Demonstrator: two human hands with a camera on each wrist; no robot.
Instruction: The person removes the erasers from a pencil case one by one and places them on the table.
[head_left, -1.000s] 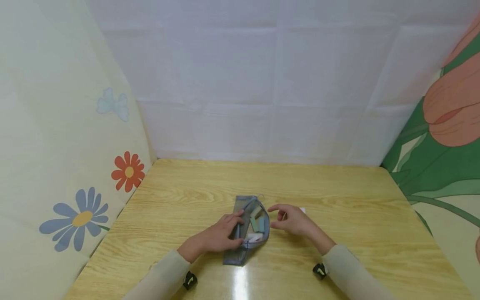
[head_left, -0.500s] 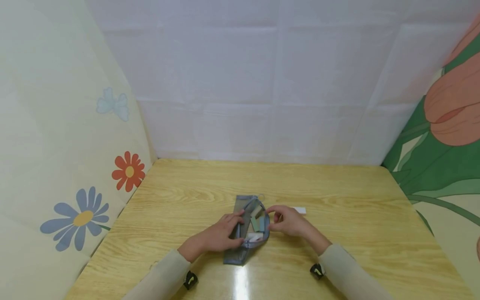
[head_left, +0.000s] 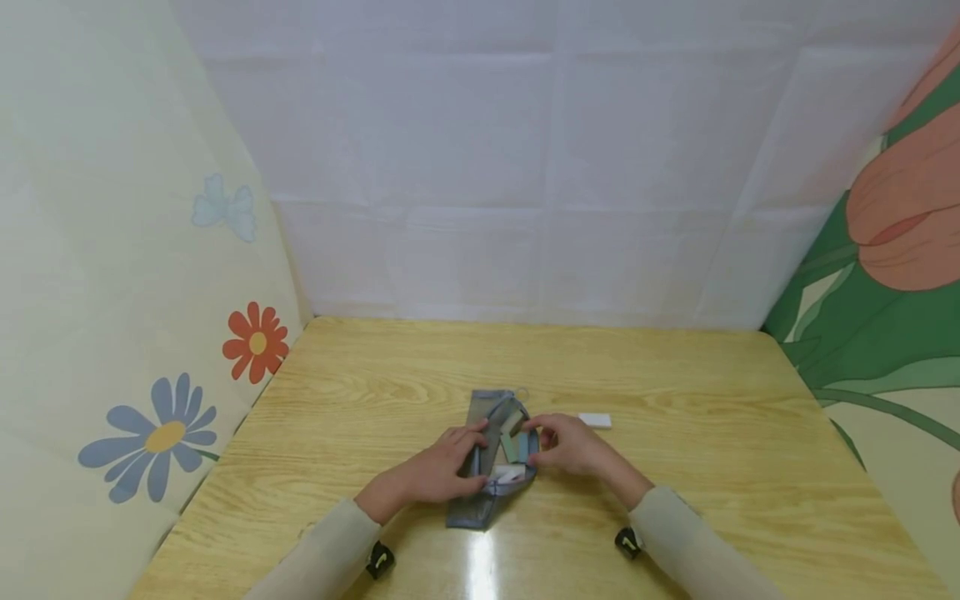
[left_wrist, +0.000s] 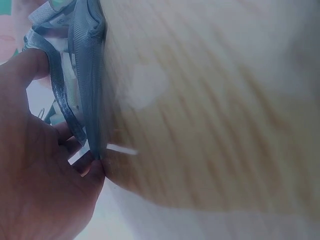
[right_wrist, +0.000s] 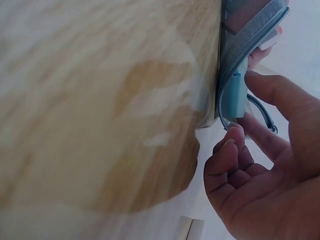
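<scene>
A grey mesh zip pouch (head_left: 487,404) lies on the table with its mouth spread wide. Inside it are small flat blocks: a green block (head_left: 510,447), a blue block (head_left: 523,447), an olive-beige one and a white one (head_left: 508,473). My left hand (head_left: 438,473) holds the pouch's left edge, thumb and fingers hooked on the zip band (left_wrist: 60,85). My right hand (head_left: 573,446) reaches over the right rim. Its thumb and index finger pinch the blue block (right_wrist: 234,95) at its ends, while the other fingers curl outside the pouch.
A small white block (head_left: 595,420) lies on the wooden table (head_left: 675,375) just beyond the right hand. Behind the table hangs a white cloth (head_left: 487,167), with flower-printed cloths at both sides. Black wrist cameras sit below both sleeves.
My right hand has moved left, from beside the pouch to inside its right rim, at the blue block. The white block on the table shows more fully now. My left hand stays put.
</scene>
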